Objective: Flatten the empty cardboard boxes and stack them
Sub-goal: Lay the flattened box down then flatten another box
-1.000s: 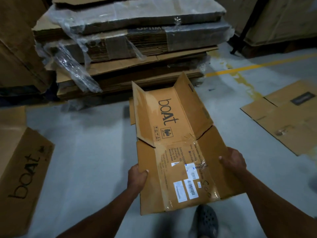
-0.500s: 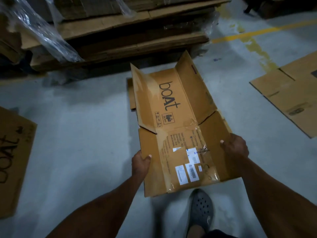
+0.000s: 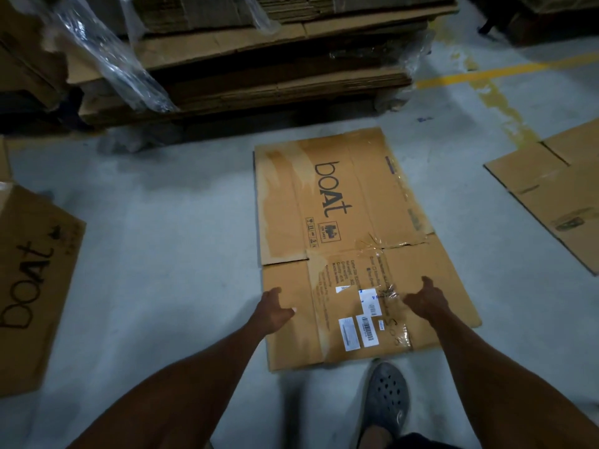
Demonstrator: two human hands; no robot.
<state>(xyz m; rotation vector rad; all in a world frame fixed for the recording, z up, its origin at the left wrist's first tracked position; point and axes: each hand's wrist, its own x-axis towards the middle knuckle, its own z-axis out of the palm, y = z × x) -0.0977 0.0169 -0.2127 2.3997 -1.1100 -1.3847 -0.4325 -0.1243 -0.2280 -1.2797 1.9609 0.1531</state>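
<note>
A flattened cardboard box point(image 3: 350, 241) lies on the grey floor point(image 3: 168, 254), printed side up, in front of a stack of cardboard point(image 3: 259, 59). The left hand point(image 3: 274, 311) and right hand point(image 3: 428, 301) hover at its near end, fingers loose and spread, gripping nothing. A grey shoe point(image 3: 385, 398) stands just below the box.

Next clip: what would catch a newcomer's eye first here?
The flattened box with its "boAt" print lies spread on the grey floor at centre, white labels near its close end. The left hand is at its left edge and the right hand is over its right panel, both open. Behind it rises a stack of flattened cardboard with loose plastic wrap hanging off it.
</note>
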